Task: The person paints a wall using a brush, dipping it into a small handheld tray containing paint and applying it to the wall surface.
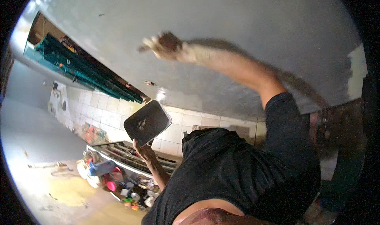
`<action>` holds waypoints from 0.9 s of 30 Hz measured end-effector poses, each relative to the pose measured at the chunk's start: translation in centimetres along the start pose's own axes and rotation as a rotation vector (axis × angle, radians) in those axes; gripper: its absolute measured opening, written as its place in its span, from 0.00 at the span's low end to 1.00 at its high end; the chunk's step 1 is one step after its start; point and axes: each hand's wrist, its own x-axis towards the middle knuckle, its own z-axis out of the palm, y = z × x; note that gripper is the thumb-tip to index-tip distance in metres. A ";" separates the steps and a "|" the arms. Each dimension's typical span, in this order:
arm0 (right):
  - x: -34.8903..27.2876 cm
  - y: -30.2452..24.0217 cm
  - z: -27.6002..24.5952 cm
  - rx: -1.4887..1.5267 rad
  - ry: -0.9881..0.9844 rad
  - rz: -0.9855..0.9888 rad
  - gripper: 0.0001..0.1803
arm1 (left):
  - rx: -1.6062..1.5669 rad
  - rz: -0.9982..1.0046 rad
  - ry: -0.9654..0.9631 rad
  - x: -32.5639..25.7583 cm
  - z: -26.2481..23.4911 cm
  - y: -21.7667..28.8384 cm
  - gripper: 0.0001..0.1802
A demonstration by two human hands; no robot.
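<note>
My right hand [164, 46] is stretched up and across to a broad grey plastered surface [245, 15]. It is motion-blurred and closed around a small flat tool [143, 47] whose tip pokes out to the left, at or just off the surface. Lower down, my left hand [142, 149] grips from underneath a square dark board [147, 122], held tilted and away from the surface. My dark short-sleeved shirt [229, 173] fills the lower middle of the view.
A bundle of long green rods [79, 68] lies along the upper left. A white tiled wall [111, 114] runs behind a metal rack [126, 153]. Buckets, bowls and small coloured items [107, 175] crowd the stained floor [59, 185] at lower left.
</note>
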 end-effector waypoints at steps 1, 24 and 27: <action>1.8 0.8 -2.8 -0.017 0.092 -0.006 0.07 | 0.002 0.002 0.026 -0.3 -0.3 0.0 0.36; 4.7 0.3 -5.1 0.682 0.123 0.064 0.18 | 0.153 0.020 -0.120 -1.2 5.1 2.1 0.39; 9.6 3.1 -10.5 0.299 0.427 0.041 0.20 | 0.173 -0.023 -0.195 -0.2 6.9 1.5 0.39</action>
